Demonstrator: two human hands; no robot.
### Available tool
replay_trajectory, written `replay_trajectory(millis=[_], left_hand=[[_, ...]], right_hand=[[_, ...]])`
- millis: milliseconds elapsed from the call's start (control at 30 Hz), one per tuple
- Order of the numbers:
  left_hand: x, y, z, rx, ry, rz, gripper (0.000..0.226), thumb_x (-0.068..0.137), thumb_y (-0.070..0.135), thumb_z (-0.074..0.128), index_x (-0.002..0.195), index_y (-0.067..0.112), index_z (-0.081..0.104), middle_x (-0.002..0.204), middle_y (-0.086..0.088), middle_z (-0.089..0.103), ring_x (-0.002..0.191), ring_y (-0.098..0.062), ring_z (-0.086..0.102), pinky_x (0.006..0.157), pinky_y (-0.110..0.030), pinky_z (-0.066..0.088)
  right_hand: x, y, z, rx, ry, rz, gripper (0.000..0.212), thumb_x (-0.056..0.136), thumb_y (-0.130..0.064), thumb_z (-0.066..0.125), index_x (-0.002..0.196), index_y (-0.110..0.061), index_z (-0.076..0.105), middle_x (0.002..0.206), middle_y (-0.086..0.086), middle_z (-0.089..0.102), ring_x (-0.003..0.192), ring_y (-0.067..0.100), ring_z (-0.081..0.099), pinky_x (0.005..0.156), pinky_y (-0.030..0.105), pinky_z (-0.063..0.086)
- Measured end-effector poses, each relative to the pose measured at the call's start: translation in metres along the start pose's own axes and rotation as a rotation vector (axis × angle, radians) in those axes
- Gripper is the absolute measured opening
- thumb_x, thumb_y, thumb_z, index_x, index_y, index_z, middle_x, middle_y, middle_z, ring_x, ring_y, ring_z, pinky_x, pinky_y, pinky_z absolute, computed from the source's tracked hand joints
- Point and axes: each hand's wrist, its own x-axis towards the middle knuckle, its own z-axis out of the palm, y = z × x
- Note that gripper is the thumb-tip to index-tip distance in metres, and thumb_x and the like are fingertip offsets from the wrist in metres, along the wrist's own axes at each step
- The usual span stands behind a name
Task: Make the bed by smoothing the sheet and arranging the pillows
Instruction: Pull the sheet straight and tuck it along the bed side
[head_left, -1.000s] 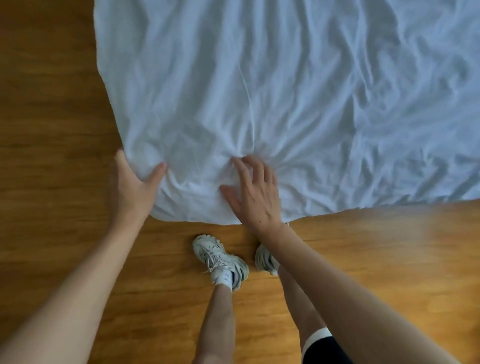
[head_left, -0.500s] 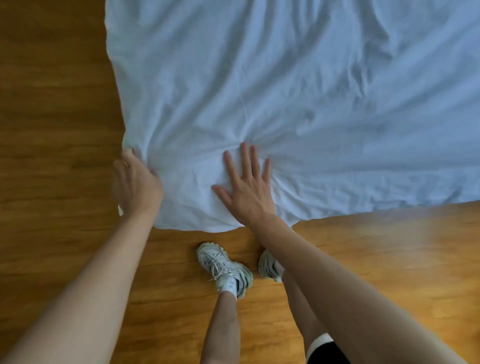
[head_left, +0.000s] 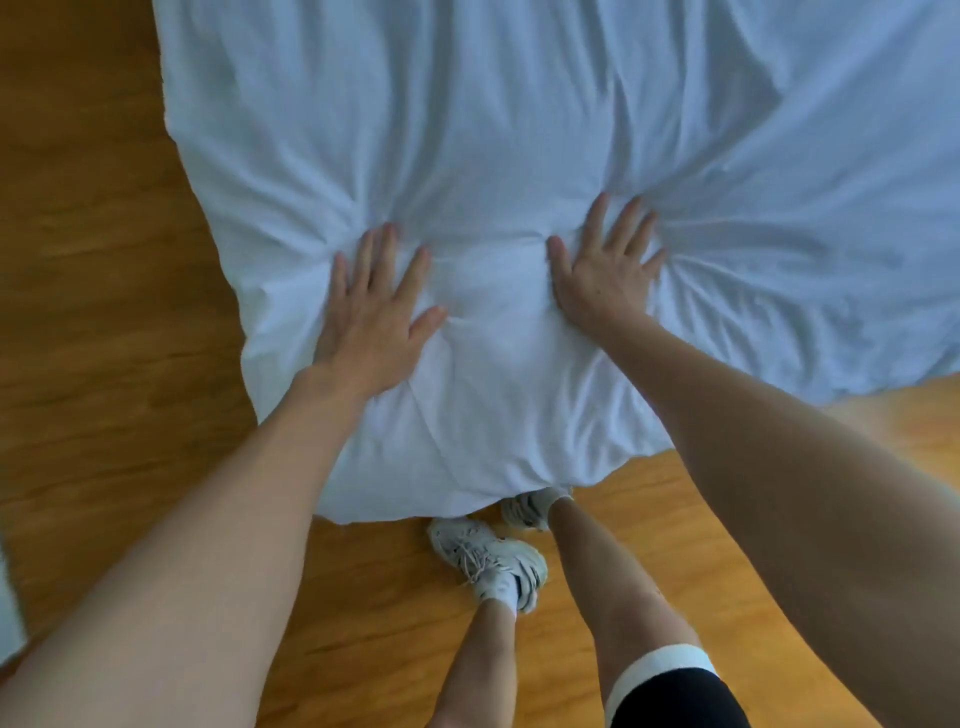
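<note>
A white wrinkled sheet covers the bed and fills the upper part of the head view, its near corner hanging toward me. My left hand lies flat on the sheet near that corner, fingers spread and holding nothing. My right hand presses flat on the sheet a little to the right, fingers also spread. Creases fan out from under both palms. No pillow is in view.
Wooden floor runs along the left side and the near side of the bed. My feet in white sneakers stand at the bed's near corner. A sliver of white cloth shows at the left edge.
My left hand let go of the sheet's corner edge and now lies flat on top. My right hand slid to the right. The view moved closer to the bed.
</note>
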Motion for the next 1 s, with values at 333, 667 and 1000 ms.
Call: replay_trajectory(millis=[333, 667, 1000], left_hand=[[0.010, 0.006, 0.004, 0.104, -0.058, 0.017, 0.066, 0.096, 0.048, 0.026, 0.149, 0.008, 0.024, 0.155, -0.026, 0.013, 0.144, -0.041, 0.012, 0.115, -0.059, 0.010], [0.120, -0.008, -0.095, -0.050, 0.149, 0.416, 0.062, 0.096, 0.037, 0.038, 0.150, 0.012, 0.019, 0.152, -0.030, 0.019, 0.142, -0.041, 0.018, 0.115, -0.054, 0.016], [0.404, -0.152, -0.208, 0.207, 0.112, 0.357, 0.058, 0.099, 0.044, 0.032, 0.151, 0.021, 0.022, 0.159, -0.013, 0.009, 0.146, -0.034, 0.005, 0.116, -0.057, 0.004]], right_hand=[[0.017, -0.007, -0.002, -0.067, -0.093, 0.018, 0.084, 0.089, -0.058, 0.008, 0.152, -0.003, 0.007, 0.154, 0.034, 0.004, 0.142, 0.050, 0.004, 0.110, 0.065, 0.008], [0.016, -0.007, -0.044, 0.542, 0.329, 0.317, 0.078, 0.089, -0.051, 0.035, 0.152, -0.008, 0.019, 0.158, 0.017, 0.016, 0.146, 0.029, 0.015, 0.119, 0.046, 0.016], [0.144, -0.118, -0.093, 0.438, 0.304, 0.623, 0.070, 0.091, -0.057, 0.020, 0.154, -0.027, 0.015, 0.161, 0.013, 0.009, 0.147, 0.034, 0.006, 0.118, 0.052, 0.005]])
